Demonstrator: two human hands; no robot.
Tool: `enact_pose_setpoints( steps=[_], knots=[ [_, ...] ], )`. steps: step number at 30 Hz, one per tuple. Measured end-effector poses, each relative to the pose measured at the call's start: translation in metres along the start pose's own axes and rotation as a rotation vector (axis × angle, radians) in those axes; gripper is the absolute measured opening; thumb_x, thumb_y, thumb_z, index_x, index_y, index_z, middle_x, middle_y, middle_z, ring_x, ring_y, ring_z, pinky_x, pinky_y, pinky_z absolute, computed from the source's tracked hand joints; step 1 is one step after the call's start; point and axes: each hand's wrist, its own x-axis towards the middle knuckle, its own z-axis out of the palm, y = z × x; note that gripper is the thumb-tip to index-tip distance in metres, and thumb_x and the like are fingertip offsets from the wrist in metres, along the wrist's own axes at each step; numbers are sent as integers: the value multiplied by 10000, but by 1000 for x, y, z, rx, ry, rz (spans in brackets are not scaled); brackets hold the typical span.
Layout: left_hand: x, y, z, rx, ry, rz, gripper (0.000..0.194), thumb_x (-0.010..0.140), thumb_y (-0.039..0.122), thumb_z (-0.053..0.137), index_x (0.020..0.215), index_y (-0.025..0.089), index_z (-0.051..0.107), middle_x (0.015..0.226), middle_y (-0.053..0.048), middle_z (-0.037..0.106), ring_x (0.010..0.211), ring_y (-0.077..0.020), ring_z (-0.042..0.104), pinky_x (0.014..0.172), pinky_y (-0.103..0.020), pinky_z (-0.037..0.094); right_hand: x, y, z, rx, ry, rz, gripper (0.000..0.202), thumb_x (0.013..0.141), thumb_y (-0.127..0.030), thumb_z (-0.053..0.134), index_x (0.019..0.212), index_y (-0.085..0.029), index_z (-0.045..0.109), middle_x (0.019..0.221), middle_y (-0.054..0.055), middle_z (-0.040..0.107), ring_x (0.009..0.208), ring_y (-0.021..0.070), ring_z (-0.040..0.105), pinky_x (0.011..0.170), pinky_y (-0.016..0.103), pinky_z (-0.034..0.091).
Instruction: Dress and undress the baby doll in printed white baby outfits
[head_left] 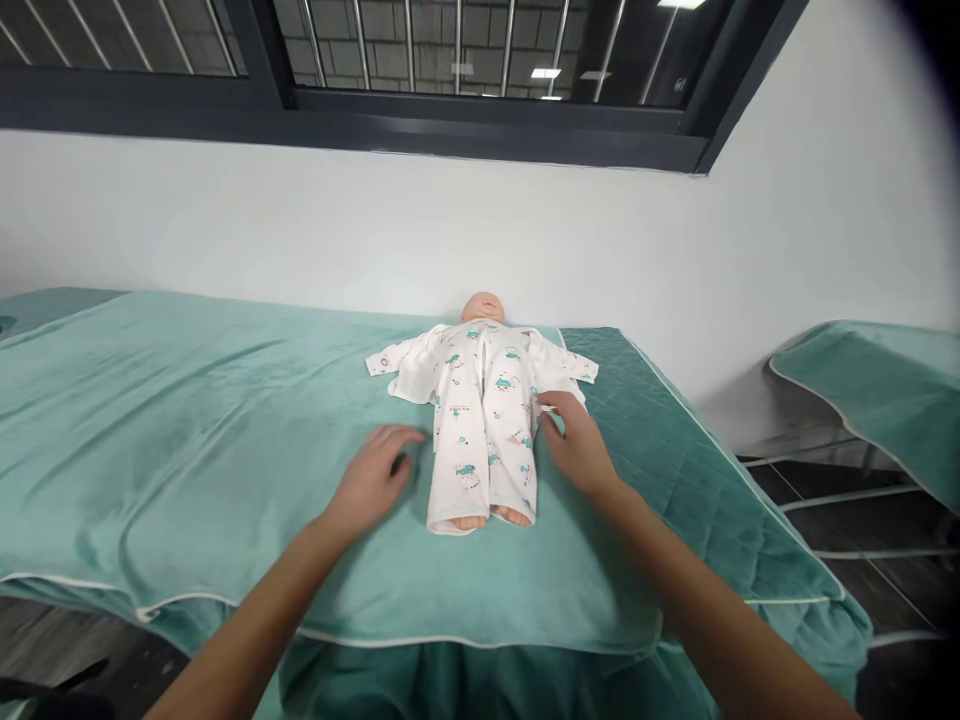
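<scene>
A baby doll [484, 307] lies on its back, head toward the wall and feet toward me. It wears white printed baby trousers [461, 430], pulled high over the torso, with the toes showing at the hems. A matching baby shirt [416, 370] spreads out on both sides, sleeves stretched outward. Just left of the trousers, my left hand [377, 475] hovers with fingers curved and thumb apart, holding nothing. My right hand [577, 445] is at the trousers' right side by the shirt's lower edge, fingertips at the cloth. A gap shows between its thumb and index finger.
Under the doll a green blanket [225, 440] covers the bed, with a quilted green pad [667, 460] at right. A white wall [337, 230] and a dark window frame [487, 125] stand behind. Another green-covered surface [892, 380] and metal rails [847, 497] are at far right.
</scene>
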Motion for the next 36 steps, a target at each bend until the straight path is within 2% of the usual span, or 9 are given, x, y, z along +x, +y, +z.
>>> enact_pose_setpoints(
  steps=[3,5,9,12,16,21,27,33,36],
  knots=[
    [49,-21,11,252,43,9,370,820,138,513,1159,212,642,1203,-120,652,1215,-317,519,1016,-514,438,28,33,11,-191,-20,60,281,876,-83,393,1057,-178,585,1075,105,635,1015,229,584,865,371,480],
    [76,-30,21,340,-20,23,354,795,141,559,1134,183,653,1204,-151,639,1246,-342,488,1027,-528,416,39,42,20,-254,-37,66,250,873,-82,396,977,-176,603,1022,116,626,982,247,561,840,375,458],
    [101,-34,37,383,-114,49,268,834,152,540,1055,174,689,1151,-163,639,1185,-331,519,970,-483,448,43,46,31,-311,-116,8,193,876,-92,439,858,-186,607,942,112,610,911,248,516,796,356,419],
    [108,-30,41,370,-153,77,263,851,202,558,1067,177,706,1169,-159,647,1183,-335,526,979,-483,443,41,48,31,-329,-171,-40,169,872,-101,475,842,-186,618,938,99,607,887,234,502,776,335,407],
    [116,-23,45,148,-261,72,298,863,241,548,1106,188,712,1182,-117,680,1118,-290,603,978,-420,475,42,53,29,-290,-227,-122,151,882,-179,528,840,-194,672,990,94,613,928,236,510,815,341,422],
    [116,-22,52,-14,-223,80,360,852,273,570,1195,214,661,1266,-83,665,1144,-273,613,963,-394,496,42,57,30,-186,-299,-192,174,846,-256,598,965,-231,723,1034,93,648,1028,281,528,899,403,453],
    [113,-28,54,42,-263,143,356,832,304,618,1177,220,640,1229,-105,666,1125,-298,609,938,-433,485,45,55,32,-149,-340,-165,285,782,-189,615,1049,-223,712,1087,105,675,1101,311,549,961,454,465],
    [113,-23,52,89,-250,52,216,838,274,589,1022,204,677,1082,-106,685,1003,-292,623,871,-422,489,41,41,25,71,-333,-131,371,767,-111,546,1080,-217,713,1211,85,673,1141,285,594,984,408,476],
    [112,-20,51,99,-238,1,219,823,272,602,1013,195,681,1078,-116,683,974,-297,618,865,-428,489,37,39,22,190,-369,-77,405,789,-91,482,1093,-237,707,1163,51,705,1097,258,633,941,367,498]
  ],
)
